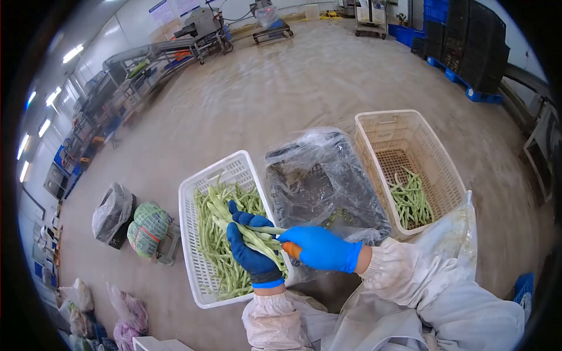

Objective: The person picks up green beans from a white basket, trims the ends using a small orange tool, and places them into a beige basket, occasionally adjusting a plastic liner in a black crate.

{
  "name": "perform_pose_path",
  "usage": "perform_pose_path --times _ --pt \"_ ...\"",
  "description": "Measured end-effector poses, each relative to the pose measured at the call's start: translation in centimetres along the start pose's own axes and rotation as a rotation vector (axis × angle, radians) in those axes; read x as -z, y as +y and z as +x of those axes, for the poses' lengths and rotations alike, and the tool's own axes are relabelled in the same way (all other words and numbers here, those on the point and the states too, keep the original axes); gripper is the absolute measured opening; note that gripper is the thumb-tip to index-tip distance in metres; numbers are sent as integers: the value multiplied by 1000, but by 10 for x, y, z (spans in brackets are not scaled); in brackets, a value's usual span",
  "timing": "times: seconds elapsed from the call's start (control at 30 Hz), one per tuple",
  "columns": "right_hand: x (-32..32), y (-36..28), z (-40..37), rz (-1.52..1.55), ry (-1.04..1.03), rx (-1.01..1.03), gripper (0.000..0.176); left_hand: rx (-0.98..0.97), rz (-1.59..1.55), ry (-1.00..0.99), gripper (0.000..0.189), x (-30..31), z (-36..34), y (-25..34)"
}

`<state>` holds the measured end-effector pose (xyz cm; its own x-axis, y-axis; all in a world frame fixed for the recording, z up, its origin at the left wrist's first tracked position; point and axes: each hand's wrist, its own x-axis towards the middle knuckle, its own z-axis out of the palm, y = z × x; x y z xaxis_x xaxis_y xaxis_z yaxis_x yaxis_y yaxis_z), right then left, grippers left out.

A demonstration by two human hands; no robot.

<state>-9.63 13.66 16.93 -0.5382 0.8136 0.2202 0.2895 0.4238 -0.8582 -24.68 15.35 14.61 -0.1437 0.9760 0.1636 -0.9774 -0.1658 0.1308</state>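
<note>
Fig. Head view, person seated/crouched over baskets on a concrete floor.

Nearest camera, 6 o'clock: white sleeves (404, 275) of the person's coverall, cuffs tucked at the gloves.

Centre: left hand (250, 248), dark-blue glove, fingers curled tight round a bundle of green beans (257, 233). The pods lie side by side, ends pointing approx. 3 o'clock, toward the right hand (321, 248). Right hand, lighter-blue glove, is closed into a fist on an orange object (291, 250), mostly hidden; it touches the bean ends. What the object is can't be told.

The bundle hangs directly over the white basket (186, 234) at 8 o'clock, heaped w/ loose beans, prob. so that dropped pods fall back in.

At 12–1 o'clock: a bag-lined crate (328, 181), just beside the hands. At 2 o'clock: a beige basket (374, 140) w/ a small bean pile (411, 199), kept apart from the heap.

At 9 o'clock: a grey sack (111, 213) and netted bundle (149, 228), well apart.
</note>
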Motion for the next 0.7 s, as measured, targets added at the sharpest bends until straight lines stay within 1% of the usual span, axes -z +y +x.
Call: perform_pose_path --times 0.07,0.1,0.13,0.17,0.2,0.23,0.27,0.33,0.37,0.4,0.43,0.47,0.5,0.57,0.6,0.63,0.7 --pt "-1 0 1 -49 25 -55 20 -10 21 12 48 -3 -1 -2" --pt "-3 2 1 -50 26 -54 20 -21 44 26 48 -3 -1 -3" --pt "-4 5 1 -151 43 -24 20 -20 43 25 48 2 1 -1" --pt "-7 9 1 -252 61 6 19 -25 55 10 43 12 5 1" --pt "-11 17 3 -253 63 5 19 -30 67 -5 39 14 7 2" --pt "-16 27 6 188 64 -154 19 -28 65 -7 39 15 6 1" --pt "-19 34 9 630 61 -310 18 -21 157 23 33 11 3 -1" --pt "-26 45 9 637 85 -322 17 -18 296 73 23 11 3 -2" --pt "-29 50 10 648 110 -336 17 -19 295 74 23 15 3 -3" --pt "-32 59 11 649 108 -340 17 -25 396 99 23 19 3 -6" --pt "-36 70 13 761 163 -363 17 -28 498 121 24 21 1 -9" --pt "-37 73 15 870 222 -381 17 -109 614 197 23 17 -2 -16" --pt "-34 77 15 868 226 -375 17 -108 613 189 23 18 1 -15" --pt "-27 81 10 1072 348 -715 19 -191 418 191 22 27 9 -3" --pt "-21 80 3 1086 310 -677 25 -186 347 220 20 31 12 4" --pt "-19 77 -2 1079 303 -685 25 -192 341 228 20 39 13 9" --pt "-13 65 -5 889 176 -356 27 -207 322 221 22 57 16 16"
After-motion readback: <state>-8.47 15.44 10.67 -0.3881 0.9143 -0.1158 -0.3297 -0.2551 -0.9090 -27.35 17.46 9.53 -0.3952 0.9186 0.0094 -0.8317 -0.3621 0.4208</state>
